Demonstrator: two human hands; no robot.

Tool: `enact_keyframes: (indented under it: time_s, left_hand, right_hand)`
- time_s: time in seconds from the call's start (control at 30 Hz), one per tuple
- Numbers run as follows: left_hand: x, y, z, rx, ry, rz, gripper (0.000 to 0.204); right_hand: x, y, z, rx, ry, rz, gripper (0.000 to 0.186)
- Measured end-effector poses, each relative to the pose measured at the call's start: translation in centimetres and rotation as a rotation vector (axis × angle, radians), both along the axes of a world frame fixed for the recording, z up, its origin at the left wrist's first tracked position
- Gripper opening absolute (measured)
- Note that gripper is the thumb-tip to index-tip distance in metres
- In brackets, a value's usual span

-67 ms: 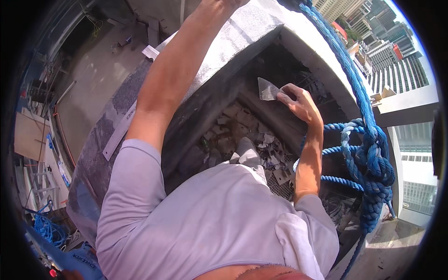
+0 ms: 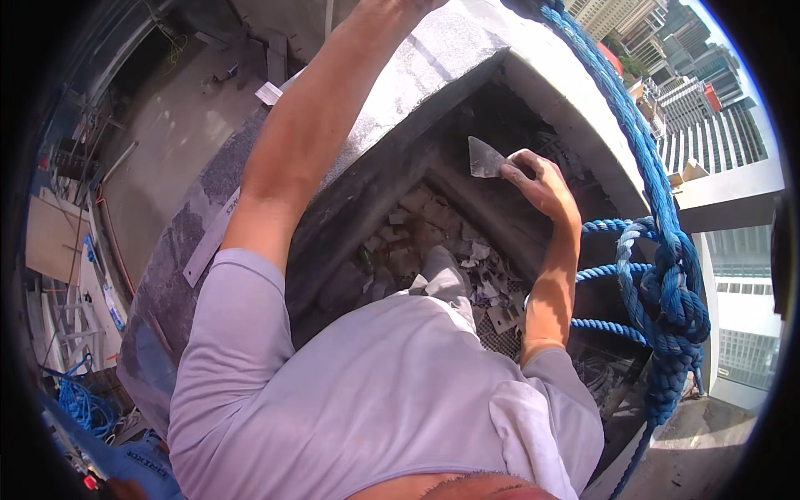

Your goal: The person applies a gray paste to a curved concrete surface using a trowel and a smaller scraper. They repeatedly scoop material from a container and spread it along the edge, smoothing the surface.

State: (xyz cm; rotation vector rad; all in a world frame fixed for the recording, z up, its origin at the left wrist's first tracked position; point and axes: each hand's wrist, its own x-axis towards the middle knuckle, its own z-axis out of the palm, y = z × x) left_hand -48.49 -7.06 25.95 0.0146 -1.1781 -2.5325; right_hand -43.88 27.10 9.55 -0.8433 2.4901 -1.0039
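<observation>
In my right hand (image 2: 540, 182) is a flat grey wedge-shaped blade (image 2: 485, 159), like a scraper's. My fingers pinch its narrow end, and the wide edge points left; any handle is hidden. The hand hangs over a dark, deep recess, clear of its walls. My left arm reaches up across a pale stone-like ledge (image 2: 417, 71). Only the wrist side of my left hand (image 2: 402, 5) shows at the top edge, so its fingers are out of the picture.
Broken flat shards (image 2: 492, 287) litter the recess floor around my foot. Thick knotted blue rope (image 2: 662, 250) runs down the right side, with tall buildings beyond it. A flat grey strip (image 2: 212, 237) lies by my left elbow. More blue rope (image 2: 83, 408) is heaped lower left.
My right hand and the blade have shifted very slightly to the right. My left arm looks nearly the same.
</observation>
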Motion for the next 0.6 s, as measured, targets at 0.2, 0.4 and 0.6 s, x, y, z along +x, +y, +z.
enact_keyframes:
  time_s: [0.2, 0.4, 0.6]
  left_hand:
    - [-1.6, -3.7, -1.6, -0.028, 0.198, -0.231, 0.059]
    - [-2.7, -2.6, -1.8, 0.096, 0.204, -0.275, 0.072]
    - [0.7, 0.3, -2.4, 0.043, 0.242, -0.018, 0.046]
  right_hand:
    - [-9.4, -2.3, -1.2, -0.349, -0.189, 0.111, 0.022]
    - [-14.8, -9.3, 6.8, -0.127, 0.124, 0.206, 0.033]
    - [-31.7, -10.4, 7.8, -0.14, 0.143, 0.643, 0.057]
